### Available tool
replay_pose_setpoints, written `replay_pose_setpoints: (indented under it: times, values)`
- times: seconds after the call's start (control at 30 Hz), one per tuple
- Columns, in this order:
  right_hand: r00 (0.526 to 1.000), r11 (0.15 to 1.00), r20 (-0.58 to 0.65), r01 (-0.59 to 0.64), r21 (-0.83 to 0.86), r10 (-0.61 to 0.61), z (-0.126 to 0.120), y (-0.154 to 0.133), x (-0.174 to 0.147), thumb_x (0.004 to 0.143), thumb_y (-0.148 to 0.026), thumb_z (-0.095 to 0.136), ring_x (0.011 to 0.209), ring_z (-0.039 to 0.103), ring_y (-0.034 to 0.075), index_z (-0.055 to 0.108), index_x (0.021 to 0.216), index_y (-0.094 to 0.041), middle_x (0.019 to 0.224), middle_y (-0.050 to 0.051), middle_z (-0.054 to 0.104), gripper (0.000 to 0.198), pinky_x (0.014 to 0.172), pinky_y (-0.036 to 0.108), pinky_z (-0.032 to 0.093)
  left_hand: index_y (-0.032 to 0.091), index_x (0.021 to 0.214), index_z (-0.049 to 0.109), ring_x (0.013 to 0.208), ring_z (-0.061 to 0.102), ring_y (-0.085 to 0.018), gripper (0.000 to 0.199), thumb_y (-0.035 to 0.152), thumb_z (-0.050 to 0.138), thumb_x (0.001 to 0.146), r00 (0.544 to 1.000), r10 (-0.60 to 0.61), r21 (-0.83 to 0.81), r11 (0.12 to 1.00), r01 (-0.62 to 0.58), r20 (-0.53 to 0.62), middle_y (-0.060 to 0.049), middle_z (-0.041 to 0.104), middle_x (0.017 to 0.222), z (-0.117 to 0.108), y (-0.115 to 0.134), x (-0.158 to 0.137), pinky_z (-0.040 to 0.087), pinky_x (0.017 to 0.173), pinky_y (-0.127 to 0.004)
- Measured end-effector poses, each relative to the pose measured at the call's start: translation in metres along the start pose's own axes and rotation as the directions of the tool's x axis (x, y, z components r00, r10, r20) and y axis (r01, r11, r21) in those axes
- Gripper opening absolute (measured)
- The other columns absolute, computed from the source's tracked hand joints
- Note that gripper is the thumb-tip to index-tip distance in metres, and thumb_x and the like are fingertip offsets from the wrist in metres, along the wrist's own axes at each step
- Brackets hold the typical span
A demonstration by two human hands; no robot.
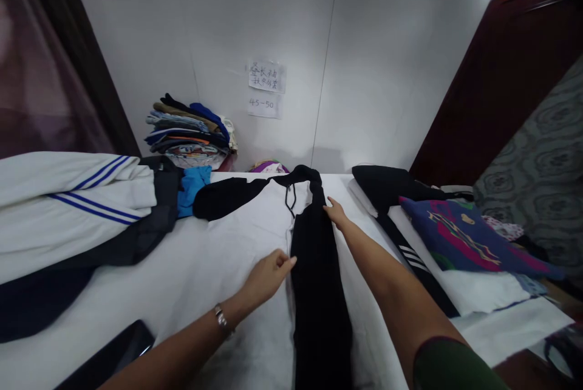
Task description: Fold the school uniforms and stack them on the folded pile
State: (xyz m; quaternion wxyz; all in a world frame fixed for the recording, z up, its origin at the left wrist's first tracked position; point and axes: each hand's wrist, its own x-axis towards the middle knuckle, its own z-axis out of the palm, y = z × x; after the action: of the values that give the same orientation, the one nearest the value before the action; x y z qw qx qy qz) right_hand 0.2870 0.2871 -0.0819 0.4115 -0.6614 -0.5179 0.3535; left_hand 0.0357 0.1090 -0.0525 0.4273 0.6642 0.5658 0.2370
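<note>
A black-and-white long-sleeved jacket (246, 238) lies spread on the white table, with a black collar at the far end and a loop of dark cord at its neck. One black sleeve reaches out to the left; a long black section runs down its right side. My left hand (268, 277), with a bracelet at the wrist, pinches the inner edge of that black section. Higher up, my right hand (336, 214) has its fingers closed at the outer edge near the shoulder; part of that grip is hidden.
At left lie a white garment with blue stripes (91, 195) and a dark phone-like device (113, 353). Folded clothes (191, 129) are stacked by the wall, under handwritten paper signs (266, 77). More clothes, including a patterned blue garment (473, 235), lie at right.
</note>
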Motion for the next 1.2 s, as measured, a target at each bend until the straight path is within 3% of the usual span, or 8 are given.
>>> replay_pose_setpoints:
  times: [0.1,0.23,0.47,0.6,0.77,0.87,1.03,1.2]
  values:
    - [0.996,0.975,0.035,0.089,-0.205,-0.083,0.006,-0.009,0.018,0.088,-0.028,0.048,0.145,0.018,0.023,0.037,0.145,-0.014,0.155,0.011,0.029,0.06,0.117,0.038,0.017,0.018,0.111,0.058,0.108,0.059,-0.023,0.036,0.044,0.047,0.088,0.965,0.219,0.216,0.959,-0.185,-0.145,-0.01,0.065,0.116,-0.002,0.013,0.033,0.045,0.091,-0.036]
    - [0.981,0.891,0.15,0.176,-0.419,-0.123,0.032,-0.017,0.034,0.091,-0.035,0.048,0.147,0.011,0.024,0.033,0.148,-0.02,0.157,0.009,0.024,0.061,0.117,0.045,0.01,0.015,0.132,0.049,0.136,0.037,-0.026,0.047,0.034,0.051,0.088,0.926,0.339,0.425,0.872,-0.244,-0.164,-0.014,0.043,0.147,0.019,0.015,0.069,0.033,0.109,-0.04]
    - [0.967,0.744,0.237,0.228,-0.628,-0.097,0.065,0.002,0.036,0.095,-0.041,0.042,0.147,0.011,0.028,0.043,0.142,-0.022,0.157,0.011,0.023,0.051,0.114,0.053,0.006,0.018,0.109,0.063,0.119,0.052,-0.024,0.025,0.027,0.048,0.091,0.903,0.398,0.567,0.787,-0.244,-0.163,-0.01,0.061,0.124,0.039,-0.017,0.079,0.038,0.1,-0.041]
    - [0.966,0.715,0.218,0.248,-0.654,-0.136,0.055,0.005,0.041,0.098,-0.044,0.034,0.146,0.017,0.025,0.039,0.145,-0.021,0.157,0.01,0.026,0.053,0.115,0.044,0.016,0.019,0.1,0.065,0.103,0.057,-0.022,0.027,0.033,0.043,0.095,0.913,0.346,0.533,0.825,-0.188,-0.214,-0.008,0.066,0.107,0.022,-0.008,0.097,0.043,0.09,-0.035]
    - [0.971,0.698,0.164,0.238,-0.675,-0.172,0.043,0.006,0.045,0.099,-0.037,0.027,0.145,0.019,0.024,0.033,0.148,-0.015,0.157,0.011,0.025,0.054,0.114,0.038,0.021,0.019,0.121,0.058,0.116,0.053,-0.023,0.033,0.028,0.051,0.09,0.947,0.251,0.538,0.836,-0.107,-0.202,-0.01,0.061,0.125,0.012,0.012,0.141,0.041,0.094,-0.033]
    - [0.968,0.688,0.189,0.248,-0.682,-0.162,0.045,0.004,0.045,0.098,-0.036,0.032,0.145,0.019,0.025,0.035,0.147,-0.017,0.156,0.011,0.026,0.053,0.113,0.041,0.023,0.02,0.106,0.065,0.108,0.059,-0.022,0.022,0.027,0.052,0.089,0.961,0.193,0.52,0.852,-0.064,-0.199,-0.009,0.067,0.113,0.013,0.017,0.158,0.043,0.087,-0.03]
    - [0.951,0.671,0.251,0.305,-0.676,-0.18,0.057,-0.006,0.047,0.098,-0.04,0.031,0.147,0.008,0.024,0.022,0.152,-0.02,0.159,0.01,0.017,0.058,0.115,0.045,0.016,0.021,0.098,0.064,0.096,0.064,-0.02,0.027,0.025,0.037,0.095,0.947,0.079,0.477,0.875,0.084,-0.312,-0.008,0.07,0.105,0.01,0.011,0.155,0.044,0.076,-0.029]
    - [0.934,0.653,0.336,0.332,-0.68,-0.125,0.067,-0.005,0.046,0.098,-0.047,0.032,0.147,0.006,0.024,0.027,0.15,-0.022,0.159,0.009,0.016,0.058,0.115,0.05,0.01,0.019,0.098,0.062,0.092,0.065,-0.022,0.03,0.021,0.033,0.095,0.929,0.035,0.479,0.863,0.158,-0.369,-0.011,0.07,0.1,0.012,-0.004,0.141,0.044,0.075,-0.033]
